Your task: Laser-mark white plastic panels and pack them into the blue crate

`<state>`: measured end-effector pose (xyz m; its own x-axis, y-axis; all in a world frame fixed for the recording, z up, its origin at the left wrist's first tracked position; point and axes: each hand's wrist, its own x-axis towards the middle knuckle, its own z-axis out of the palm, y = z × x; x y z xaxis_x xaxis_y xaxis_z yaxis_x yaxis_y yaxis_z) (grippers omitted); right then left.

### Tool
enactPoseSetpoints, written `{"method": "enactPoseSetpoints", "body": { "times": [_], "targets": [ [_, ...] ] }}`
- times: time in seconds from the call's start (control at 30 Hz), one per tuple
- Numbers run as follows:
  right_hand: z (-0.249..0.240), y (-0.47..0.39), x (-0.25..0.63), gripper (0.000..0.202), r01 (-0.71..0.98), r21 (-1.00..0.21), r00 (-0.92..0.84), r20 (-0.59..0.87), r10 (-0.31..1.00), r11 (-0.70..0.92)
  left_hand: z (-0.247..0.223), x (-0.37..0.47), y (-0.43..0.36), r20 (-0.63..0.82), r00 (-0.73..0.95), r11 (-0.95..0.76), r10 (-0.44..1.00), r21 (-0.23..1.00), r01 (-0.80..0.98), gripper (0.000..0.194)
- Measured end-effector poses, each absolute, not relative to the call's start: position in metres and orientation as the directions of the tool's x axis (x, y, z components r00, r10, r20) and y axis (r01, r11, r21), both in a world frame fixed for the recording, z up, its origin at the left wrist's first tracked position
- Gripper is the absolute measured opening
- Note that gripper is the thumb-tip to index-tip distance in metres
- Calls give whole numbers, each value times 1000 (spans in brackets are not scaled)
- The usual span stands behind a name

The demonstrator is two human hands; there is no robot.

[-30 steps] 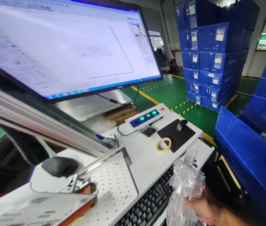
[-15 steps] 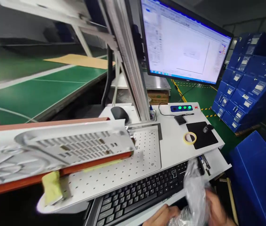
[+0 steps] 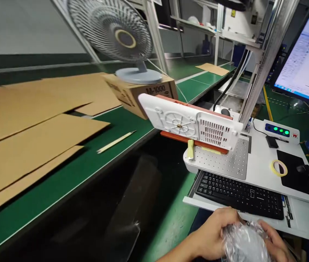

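Note:
A crumpled clear plastic bag (image 3: 245, 242) is bunched between my two hands, low in the view. My left hand (image 3: 216, 231) grips its left side with curled fingers. On the other side, my right hand (image 3: 276, 242) has its fingers wrapped against the plastic. Whether anything lies inside the bag cannot be made out. Just beyond my hands is a black keyboard (image 3: 241, 194) on a pulled-out white tray (image 3: 200, 203). A white slotted plastic panel (image 3: 187, 122) leans over the perforated metal plate (image 3: 236, 160), edged by orange-red strips.
A fan (image 3: 125, 38) stands on a cardboard box (image 3: 132, 96) at the back. Cardboard sheets (image 3: 39, 142) cover the green bench to the left. A tape roll (image 3: 279, 168), mouse (image 3: 304, 168) and monitor (image 3: 307, 62) are at the right. A metal post (image 3: 260, 62) rises behind the plate.
The view has swung left, bringing the fan and cardboard sheets into sight. The bag, stretched upward before, is now gathered into a rounder bunch between my hands.

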<state>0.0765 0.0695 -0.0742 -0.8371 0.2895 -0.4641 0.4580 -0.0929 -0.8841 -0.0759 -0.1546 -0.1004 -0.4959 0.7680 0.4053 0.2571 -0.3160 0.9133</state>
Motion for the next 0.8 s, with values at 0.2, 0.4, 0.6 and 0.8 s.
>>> {"method": "enactPoseSetpoints", "body": {
  "times": [0.2,0.4,0.6,0.8],
  "targets": [
    [-50,49,37,110,85,-971,-955,-143,259,-222,-114,-81,-148,58,-872,-365,486,920,-142,48],
    [-49,16,-2,100,47,-998,-927,-27,375,45,-96,-73,-136,125,-688,-325,715,931,-168,26],
    [-50,43,-27,55,36,-988,-882,40,470,151,-89,-130,-215,209,-687,-198,695,975,96,54],
    [-26,59,-87,58,-13,-983,-887,97,452,184,-79,-274,-311,318,-941,-121,-114,936,331,67]
  ]
}}
